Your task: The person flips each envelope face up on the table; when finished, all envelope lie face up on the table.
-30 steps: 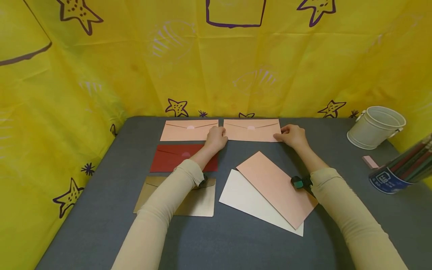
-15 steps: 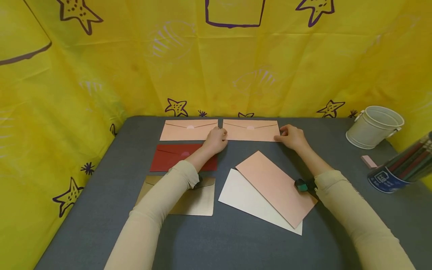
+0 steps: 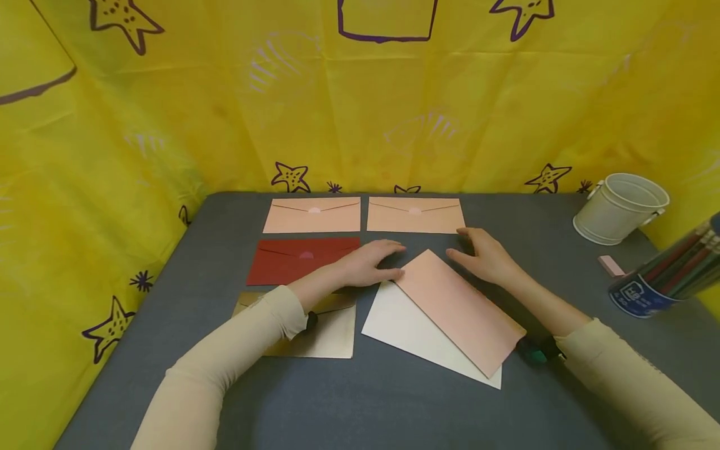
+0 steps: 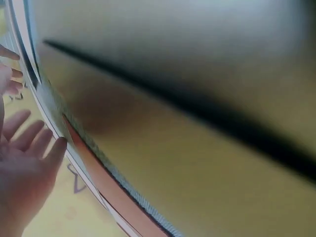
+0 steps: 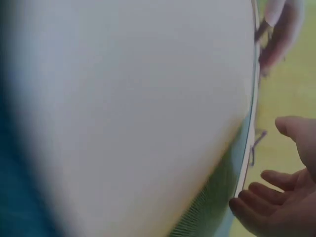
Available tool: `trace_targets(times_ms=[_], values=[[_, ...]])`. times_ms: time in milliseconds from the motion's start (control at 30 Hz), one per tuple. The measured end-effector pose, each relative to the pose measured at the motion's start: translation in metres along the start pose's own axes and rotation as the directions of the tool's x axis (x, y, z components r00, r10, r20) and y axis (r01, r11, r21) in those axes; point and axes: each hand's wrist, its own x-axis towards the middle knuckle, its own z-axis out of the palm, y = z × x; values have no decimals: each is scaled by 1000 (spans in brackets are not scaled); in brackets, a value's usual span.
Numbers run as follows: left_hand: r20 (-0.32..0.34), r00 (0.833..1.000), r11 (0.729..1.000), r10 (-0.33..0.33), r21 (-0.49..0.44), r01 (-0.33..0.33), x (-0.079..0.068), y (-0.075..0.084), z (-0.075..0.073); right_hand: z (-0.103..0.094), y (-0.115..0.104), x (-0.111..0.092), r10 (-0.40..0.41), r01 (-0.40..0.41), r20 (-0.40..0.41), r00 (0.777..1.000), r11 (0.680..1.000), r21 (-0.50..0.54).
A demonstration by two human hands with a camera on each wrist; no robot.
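Observation:
My left hand (image 3: 371, 262) reaches over the right edge of a red envelope (image 3: 287, 262), fingers extended, its thumb right at the upper left corner of a loose pink envelope (image 3: 455, 306). That pink envelope lies askew on a white envelope (image 3: 410, 331). Past its upper right side is my right hand (image 3: 486, 256), fingers spread and holding nothing. Two pink envelopes, a left one (image 3: 312, 219) and a right one (image 3: 413, 219), lie flap up along the back. A gold envelope (image 3: 332, 337) sits partly under my left forearm. Both wrist views show the hands with fingers apart.
A white metal bucket (image 3: 619, 209) stands at the back right of the dark grey table (image 3: 349, 406). Before it lie a pink eraser (image 3: 610, 265) and a clear tub of pencils (image 3: 647, 294) with a blue label. A yellow patterned cloth (image 3: 360, 125) hangs behind.
Both hands have let go of the right-hand back pink envelope and come toward the body, fingers spreading. The left hand is now beside the loose pink envelope's corner. The back envelopes stay in a row.

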Motion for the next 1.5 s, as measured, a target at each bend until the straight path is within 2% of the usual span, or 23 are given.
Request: trace_targets(times_ms=[133,400,567,767,1067,1267,1400,1500], values=[[93,992,997,82,2,-83,-5,6,2,9,-12,-22,-40,41,33,999,999,-25],[142,972,982,189,3,-191,-9,9,2,19,-22,-69,-106,109,79,991,993,-44],[164,965,976,205,31,-213,-10,10,5,23,-24,-98,-98,110,130,987,990,-88],[177,965,977,192,58,-205,-11,12,8,27,-23,-125,-84,115,164,983,975,-189],[167,967,976,191,68,-205,-11,11,10,20,-21,-137,-34,65,157,987,978,-201],[154,960,961,235,109,-253,-10,10,11,16,-20,-135,-58,89,133,989,966,-242],[150,951,947,268,140,-289,-11,10,10,11,-19,-135,-78,104,124,989,971,-215],[120,941,931,316,154,-332,-11,9,8,6,-16,-135,-101,123,129,987,976,-179]])
